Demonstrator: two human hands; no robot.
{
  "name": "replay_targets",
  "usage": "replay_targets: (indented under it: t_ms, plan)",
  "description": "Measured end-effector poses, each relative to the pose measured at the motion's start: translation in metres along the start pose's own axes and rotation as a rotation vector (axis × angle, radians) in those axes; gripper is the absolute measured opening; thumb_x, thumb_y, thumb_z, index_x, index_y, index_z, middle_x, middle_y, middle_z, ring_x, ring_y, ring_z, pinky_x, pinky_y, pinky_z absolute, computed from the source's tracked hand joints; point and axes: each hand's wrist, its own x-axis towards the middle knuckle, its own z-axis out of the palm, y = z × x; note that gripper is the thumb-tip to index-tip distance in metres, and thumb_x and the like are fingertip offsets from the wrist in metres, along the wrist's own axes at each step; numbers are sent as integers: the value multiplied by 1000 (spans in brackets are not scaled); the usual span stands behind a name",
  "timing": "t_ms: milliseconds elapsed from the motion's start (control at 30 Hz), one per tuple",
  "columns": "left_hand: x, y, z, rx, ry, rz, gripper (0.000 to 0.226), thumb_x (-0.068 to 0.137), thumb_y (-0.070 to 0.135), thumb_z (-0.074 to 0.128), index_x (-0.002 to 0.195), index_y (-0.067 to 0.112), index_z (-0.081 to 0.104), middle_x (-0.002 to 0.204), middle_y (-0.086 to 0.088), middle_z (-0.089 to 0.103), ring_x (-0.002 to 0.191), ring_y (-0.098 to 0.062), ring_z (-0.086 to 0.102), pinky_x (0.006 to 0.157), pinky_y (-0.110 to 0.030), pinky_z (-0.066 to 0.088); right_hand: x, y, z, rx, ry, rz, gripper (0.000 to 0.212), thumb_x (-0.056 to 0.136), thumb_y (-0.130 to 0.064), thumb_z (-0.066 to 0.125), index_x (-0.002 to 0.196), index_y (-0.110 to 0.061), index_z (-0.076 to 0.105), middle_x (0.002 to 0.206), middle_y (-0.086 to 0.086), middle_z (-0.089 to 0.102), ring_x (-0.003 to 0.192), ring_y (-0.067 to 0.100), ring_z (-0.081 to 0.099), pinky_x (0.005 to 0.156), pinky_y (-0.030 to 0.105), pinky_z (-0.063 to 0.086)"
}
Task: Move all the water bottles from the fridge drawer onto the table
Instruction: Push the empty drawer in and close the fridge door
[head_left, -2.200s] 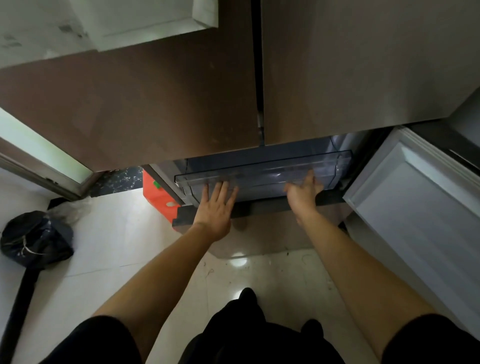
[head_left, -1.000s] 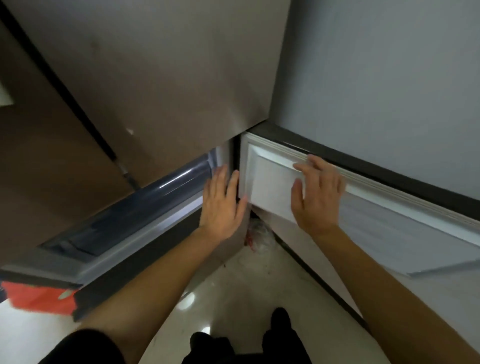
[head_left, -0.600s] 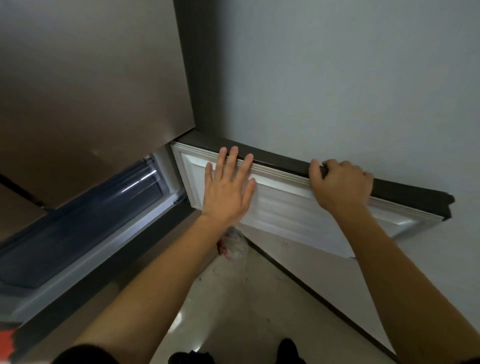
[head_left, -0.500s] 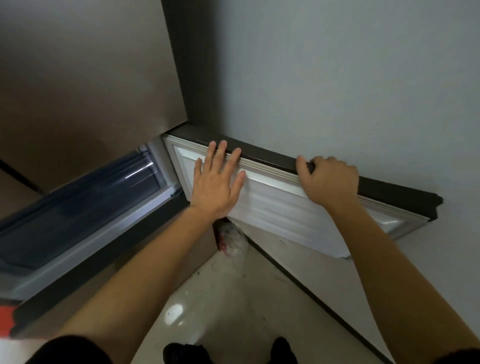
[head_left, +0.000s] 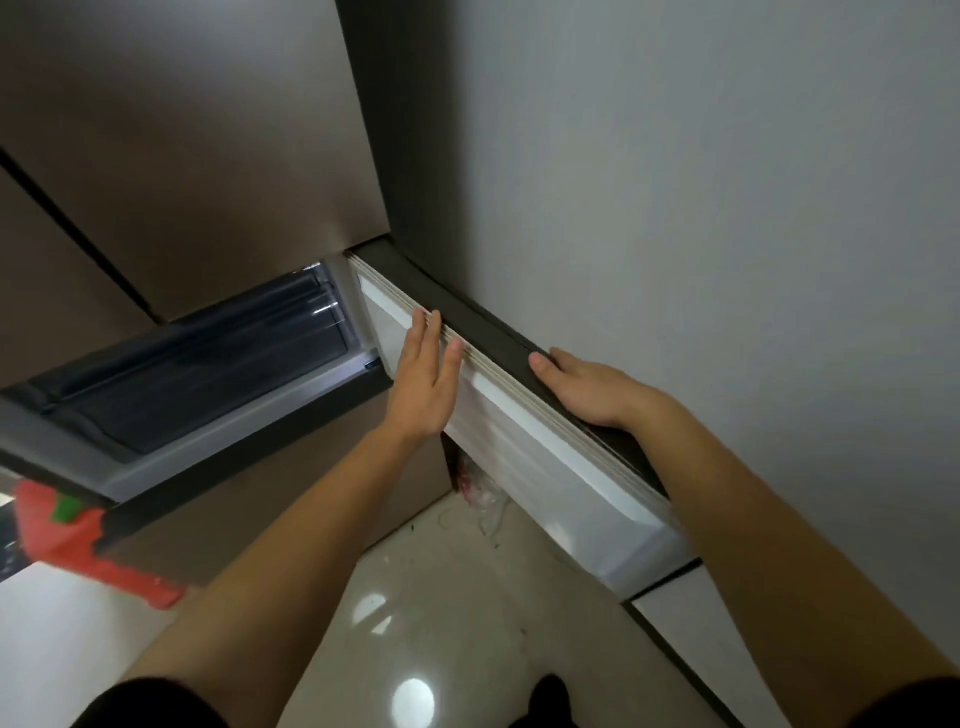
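Observation:
The lower fridge door (head_left: 550, 470) stands swung out to the right, its white inner panel facing me and its dark top edge up. My left hand (head_left: 423, 384) lies flat and open against the inner panel near the hinge side. My right hand (head_left: 587, 389) rests on the dark top edge with its fingers wrapped over the far side. The dark see-through fridge drawer (head_left: 208, 374) sits pushed in under the upper doors. No water bottles and no table are in sight.
A grey wall (head_left: 727, 208) runs right behind the open door. A crumpled plastic bag (head_left: 480, 493) lies on the glossy floor under the door. A red object (head_left: 67, 540) sits at the fridge's left. My shoe (head_left: 545, 701) is at the bottom.
My hands left the drawer front and went to the open lower door. The door has since swung further toward the fridge, with my left palm on its inner panel and my right hand on its top edge.

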Motion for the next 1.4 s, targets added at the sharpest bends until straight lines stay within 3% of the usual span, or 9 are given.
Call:
replay_targets:
  t_ms: [233, 333, 467, 533, 667, 833, 1100, 1267, 1400]
  plan:
    - [-100, -22, -50, -417, -111, -112, 65, 98, 66, 19, 157, 39, 11, 166, 12, 4, 152, -10, 7, 124, -47, 15, -34, -54, 101, 451, 17, -86, 58, 105, -52, 27, 158, -30, 19, 160, -6, 29, 147, 18, 29, 122, 35, 20]
    - [-155, -46, -97, -550, -231, -224, 61, 98, 63, 15, 154, 39, 22, 155, 12, 35, 139, -8, 38, 106, -34, 42, -39, -105, 167, 560, 113, -95, 61, 103, -38, 40, 158, -32, 14, 156, -1, 38, 143, 23, 38, 120, 41, 28]
    - [-211, -91, -175, -513, -240, -311, 47, 99, 65, 20, 131, 52, 51, 135, 10, 58, 120, -8, 56, 94, -30, 47, -49, -197, 225, 667, 124, -50, 76, 101, -20, 40, 158, -25, -11, 163, 8, 22, 146, 28, 29, 121, 37, 22]
    - [-227, -113, -212, -462, -160, -348, 45, 99, 64, 28, 121, 46, 63, 123, 9, 67, 112, -8, 63, 97, -29, 48, -50, -234, 248, 710, 90, -35, 75, 104, -28, 38, 157, -23, -14, 165, 10, 15, 148, 30, 24, 121, 37, 18]
    - [-245, -160, -277, -10, 32, -355, 45, 99, 55, 45, 126, 23, 62, 119, -2, 67, 107, -21, 63, 91, -33, 50, -40, -284, 286, 780, 10, -35, 98, 86, -82, 32, 154, -32, -18, 165, 7, 16, 147, 31, 28, 122, 47, 20]
    - [-258, -205, -302, 174, 223, -358, 90, 73, 63, 76, 144, 25, 36, 129, 0, 48, 114, -19, 53, 99, -38, 50, -12, -326, 293, 777, -18, -36, 90, 96, -60, 44, 154, -32, -18, 164, 8, 21, 143, 34, 36, 118, 53, 27]
    - [-219, -242, -334, 212, 276, -472, 107, 76, 43, 83, 157, 27, 15, 150, -10, 35, 132, -31, 45, 111, -44, 41, 32, -353, 298, 896, 7, 4, 126, 79, -52, 77, 147, -45, -29, 167, 5, -5, 147, 36, 24, 97, 52, 52]
    - [-191, -260, -327, 202, 612, -554, 95, 80, 34, 81, 155, 28, 24, 153, -4, 38, 135, -29, 44, 111, -47, 43, 73, -354, 278, 842, 10, -12, 147, 64, -44, 91, 149, -37, -29, 165, 9, -18, 153, 30, 4, 118, 50, 22]
    - [-156, -264, -319, -134, 965, -701, 86, 73, 24, 86, 140, 17, 33, 139, -7, 51, 131, -31, 50, 111, -47, 42, 112, -354, 260, 920, 40, -31, 141, 60, -43, 85, 152, -41, -22, 166, 0, -10, 152, 28, 14, 118, 51, 29]
